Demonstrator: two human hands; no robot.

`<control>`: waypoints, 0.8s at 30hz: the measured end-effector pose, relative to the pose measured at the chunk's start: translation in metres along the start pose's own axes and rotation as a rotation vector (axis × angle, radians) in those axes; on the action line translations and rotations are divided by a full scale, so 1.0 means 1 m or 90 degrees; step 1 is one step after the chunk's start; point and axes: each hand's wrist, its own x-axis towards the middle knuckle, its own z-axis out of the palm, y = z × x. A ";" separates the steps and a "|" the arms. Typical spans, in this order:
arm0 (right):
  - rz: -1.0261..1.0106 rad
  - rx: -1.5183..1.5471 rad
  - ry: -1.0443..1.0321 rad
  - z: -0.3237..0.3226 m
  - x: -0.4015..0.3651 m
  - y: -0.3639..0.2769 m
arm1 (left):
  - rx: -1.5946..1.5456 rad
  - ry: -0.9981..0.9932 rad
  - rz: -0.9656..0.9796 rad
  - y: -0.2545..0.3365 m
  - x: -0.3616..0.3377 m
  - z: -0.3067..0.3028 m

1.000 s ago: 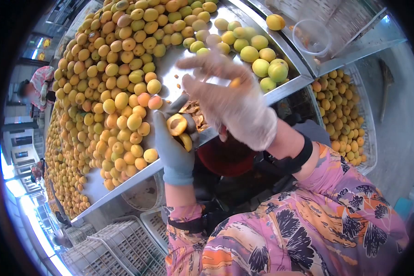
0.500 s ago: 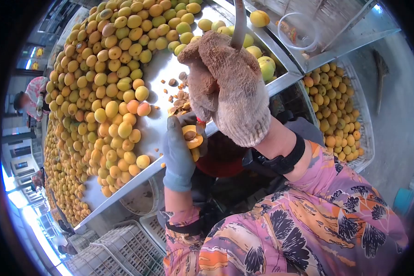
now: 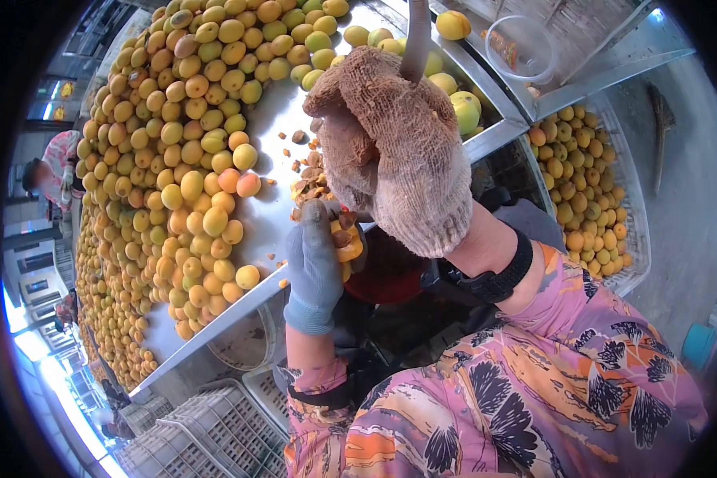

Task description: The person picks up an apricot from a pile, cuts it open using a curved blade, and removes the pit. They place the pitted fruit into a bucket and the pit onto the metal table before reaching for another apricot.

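Note:
My left hand point(image 3: 315, 267), in a grey glove, is closed around a cut apricot point(image 3: 349, 248). Its orange flesh is open and the brown pit shows. Just above and to the right is my right hand point(image 3: 394, 147), in a brown-stained knitted glove, its fingers curled round a tool with a curved grey shaft point(image 3: 417, 40). The shaft sticks up out of the fist; the tool's lower end is mostly hidden near the apricot. Beside both hands, pits and fruit scraps point(image 3: 311, 179) lie on the metal table point(image 3: 275, 119).
A large heap of apricots point(image 3: 191, 187) covers the table's left side. Greenish fruit point(image 3: 466, 111) sits near the right rim. A crate of apricots point(image 3: 577, 183) stands at right, below a clear plastic tub point(image 3: 522, 49). Stacked crates point(image 3: 207, 434) are lower left. Another person point(image 3: 58, 171) is far left.
The apricot in my left hand has been turned and opened further, with its pit now tilted upward. My right hand has shifted only slightly, still gripping the tool.

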 end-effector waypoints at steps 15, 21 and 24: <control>0.146 0.127 -0.027 -0.008 0.013 -0.001 | 0.619 0.108 0.588 -0.029 -0.002 -0.015; 0.250 0.290 -0.007 -0.015 0.018 0.002 | 0.519 0.096 0.567 -0.027 -0.007 -0.011; 0.271 0.349 0.004 -0.020 0.024 0.011 | 0.452 0.174 0.502 -0.019 -0.011 -0.003</control>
